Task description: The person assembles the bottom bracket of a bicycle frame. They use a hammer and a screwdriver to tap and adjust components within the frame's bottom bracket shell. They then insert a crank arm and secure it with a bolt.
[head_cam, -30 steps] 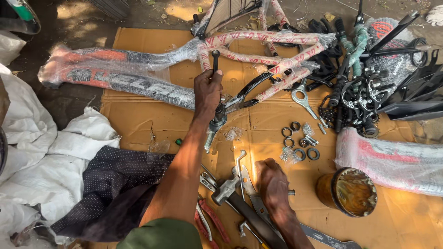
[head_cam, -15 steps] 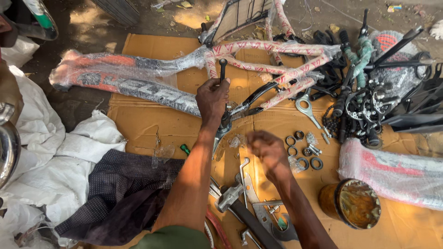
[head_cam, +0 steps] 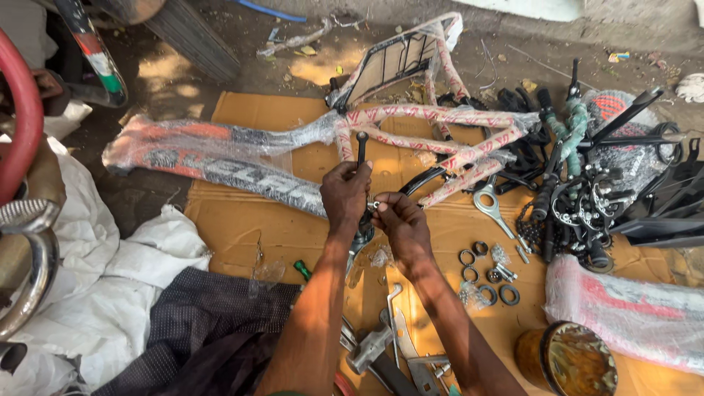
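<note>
While clamped in left hand (head_cam: 346, 192): black rod (head_cam: 361, 147), upright; right hand (head_cam: 400, 220) pinching small metal fitting (head_cam: 373, 206) just beside; rings (head_cam: 484, 275) well apart.

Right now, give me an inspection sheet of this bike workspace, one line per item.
Surface: flattened cardboard on dirt ground.
Job's things: black stem part, upright, with a small metal piece at its side.
Clutter: wrapped bike frame, rings, spanner, grease tin, tools.
Hands: left hand grips the stem; right hand has its fingers at the small piece.
Cables: black brake parts pile.
Surroundings: white sacks, dark cloth.
</note>
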